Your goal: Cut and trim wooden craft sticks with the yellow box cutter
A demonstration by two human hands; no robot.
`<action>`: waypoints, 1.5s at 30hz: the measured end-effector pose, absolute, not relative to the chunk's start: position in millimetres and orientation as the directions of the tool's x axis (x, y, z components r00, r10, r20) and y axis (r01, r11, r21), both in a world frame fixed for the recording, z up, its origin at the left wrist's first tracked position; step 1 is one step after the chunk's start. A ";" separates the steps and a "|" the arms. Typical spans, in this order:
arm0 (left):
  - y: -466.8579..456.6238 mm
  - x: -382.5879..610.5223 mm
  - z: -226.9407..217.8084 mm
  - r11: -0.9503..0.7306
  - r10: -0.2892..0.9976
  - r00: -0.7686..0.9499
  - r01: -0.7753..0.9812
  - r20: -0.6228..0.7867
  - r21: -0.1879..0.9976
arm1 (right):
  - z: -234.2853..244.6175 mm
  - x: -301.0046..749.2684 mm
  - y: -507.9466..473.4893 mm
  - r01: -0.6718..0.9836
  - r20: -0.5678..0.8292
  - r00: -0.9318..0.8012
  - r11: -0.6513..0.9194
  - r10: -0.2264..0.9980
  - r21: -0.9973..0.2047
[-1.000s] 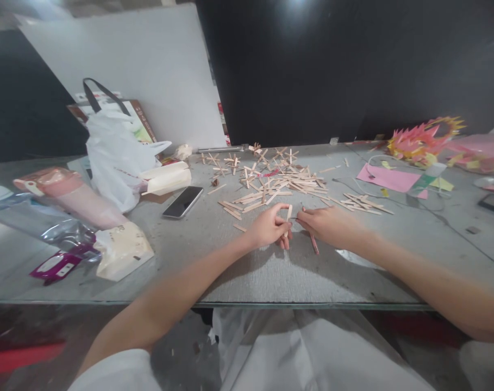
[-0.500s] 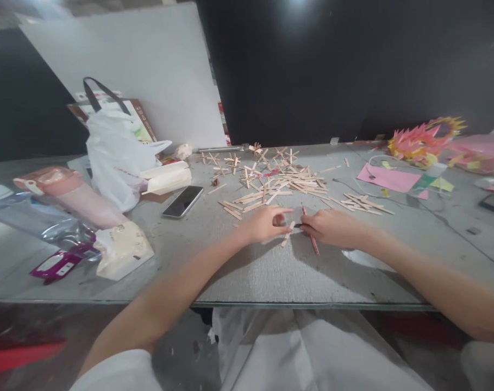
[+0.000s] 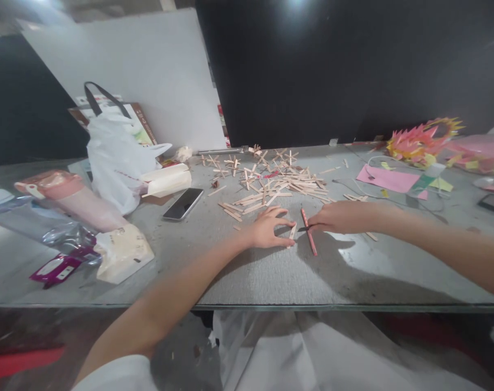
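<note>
My left hand [image 3: 269, 228] rests low over the grey table, its thumb and fingers spread around a short wooden craft stick [image 3: 292, 232], pinching it by its ends. Facing it, my right hand [image 3: 332, 217] is closed, with a thin dark-tipped tool [image 3: 301, 229] poking out of its fingers toward the stick; most of that tool is hidden, so its kind is unclear. A red patterned pencil [image 3: 310, 237] lies slantwise at the right fingertips, under or against them. Beyond the hands is a pile of craft sticks [image 3: 299, 182].
Behind the pile stand several star-like stick shapes [image 3: 263, 157]. At left are a phone [image 3: 183, 204], a white plastic bag [image 3: 112, 155], a pink bottle [image 3: 79, 198] and a snack packet [image 3: 122, 252]. At right lie pink paper [image 3: 387, 179], a cable and a spiky paper craft [image 3: 418, 142].
My left hand has opened wider and now spans the craft stick, which stands more upright. My right hand has shifted slightly right and up, its forearm raised over the small group of sticks.
</note>
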State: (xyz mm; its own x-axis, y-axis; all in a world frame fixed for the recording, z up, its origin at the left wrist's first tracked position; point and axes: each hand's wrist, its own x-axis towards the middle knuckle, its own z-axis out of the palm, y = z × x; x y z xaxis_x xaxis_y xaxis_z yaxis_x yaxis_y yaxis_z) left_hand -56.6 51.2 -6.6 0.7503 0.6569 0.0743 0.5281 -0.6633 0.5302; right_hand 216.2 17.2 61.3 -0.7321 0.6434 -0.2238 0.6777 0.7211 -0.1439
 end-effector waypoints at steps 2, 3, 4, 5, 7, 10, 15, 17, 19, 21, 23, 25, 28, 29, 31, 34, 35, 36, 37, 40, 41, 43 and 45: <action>46.6 -52.5 -8.1 -0.650 0.681 0.728 0.547 0.084 0.528 | 63.9 215.9 21.0 0.608 -0.205 -0.786 0.788 0.583 -0.091; 44.8 -50.7 -9.0 -0.645 0.688 0.720 0.554 0.086 0.526 | 63.5 215.0 22.8 0.575 -0.190 -0.807 0.817 0.559 -0.035; 43.4 -49.1 -10.0 -0.643 0.693 0.716 0.558 0.088 0.524 | 62.4 213.6 24.3 0.547 -0.179 -0.820 0.837 0.543 0.033; 42.6 -47.9 -11.1 -0.642 0.696 0.712 0.560 0.092 0.524 | 60.7 211.8 25.8 0.524 -0.174 -0.828 0.846 0.533 0.098; 42.3 -46.6 -12.9 -0.642 0.699 0.708 0.556 0.104 0.528 | 56.8 208.3 28.3 0.490 -0.181 -0.834 0.851 0.521 0.188; 42.5 -46.0 -13.8 -0.637 0.707 0.698 0.555 0.118 0.534 | 52.3 205.5 30.9 0.468 -0.180 -0.843 0.856 0.507 0.218; 40.4 -44.0 -11.1 -0.624 0.710 0.696 0.550 0.108 0.555 | 48.8 208.2 29.9 0.516 -0.148 -0.829 0.840 0.539 0.167; 39.9 -43.4 -10.3 -0.624 0.710 0.696 0.552 0.106 0.553 | 47.6 209.6 28.6 0.537 -0.163 -0.811 0.826 0.561 0.172; 39.9 -43.4 -10.3 -0.627 0.709 0.697 0.557 0.104 0.545 | 46.9 210.0 27.6 0.537 -0.166 -0.812 0.827 0.560 0.166; 40.2 -43.7 -10.9 -0.632 0.708 0.699 0.563 0.101 0.533 | 47.0 209.4 26.4 0.530 -0.152 -0.823 0.836 0.548 0.141; 40.6 -44.2 -11.5 -0.635 0.708 0.700 0.571 0.095 0.520 | 47.9 207.9 24.7 0.548 -0.131 -0.818 0.828 0.561 0.123; 40.8 -44.6 -11.5 -0.637 0.708 0.700 0.575 0.093 0.513 | 49.2 206.2 22.8 0.573 -0.119 -0.801 0.809 0.586 0.129; 40.8 -44.9 -10.1 -0.636 0.704 0.704 0.568 0.092 0.522 | 50.5 204.8 21.1 0.584 -0.123 -0.789 0.797 0.602 0.151; 40.7 -45.0 -9.6 -0.634 0.703 0.705 0.565 0.090 0.527 | 50.6 204.8 21.2 0.572 -0.136 -0.795 0.805 0.591 0.160; 40.6 -45.1 -8.8 -0.631 0.703 0.707 0.566 0.081 0.530 | 50.1 205.3 22.0 0.543 -0.169 -0.805 0.821 0.569 0.177; 40.3 -45.3 -8.2 -0.632 0.704 0.707 0.582 0.066 0.512 | 48.0 206.2 23.9 0.537 -0.200 -0.797 0.820 0.570 0.196; 40.2 -45.4 -7.9 -0.633 0.704 0.708 0.590 0.058 0.501 | 47.2 206.4 24.4 0.546 -0.203 -0.790 0.815 0.578 0.196; 40.0 -45.5 -7.4 -0.636 0.703 0.709 0.597 0.048 0.489 | 46.7 206.4 24.7 0.553 -0.209 -0.784 0.810 0.585 0.194; 39.7 -45.6 -6.8 -0.638 0.701 0.712 0.604 0.038 0.478 | 46.5 206.3 24.9 0.554 -0.218 -0.781 0.810 0.585 0.190; 38.8 -45.6 -4.7 -0.641 0.701 0.713 0.618 0.019 0.456 | 48.9 204.9 23.9 0.564 -0.245 -0.769 0.807 0.590 0.173; 38.7 -45.5 -4.3 -0.640 0.702 0.712 0.620 0.017 0.453 | 50.4 204.0 23.1 0.567 -0.258 -0.763 0.805 0.593 0.174; 38.9 -45.2 -4.5 -0.639 0.704 0.710 0.621 0.020 0.454 | 53.6 201.9 21.6 0.574 -0.284 -0.747 0.799 0.601 0.180; 39.5 -45.0 -6.1 -0.641 0.705 0.709 0.617 0.031 0.457 | 56.0 199.2 20.3 0.579 -0.305 -0.734 0.794 0.607 0.186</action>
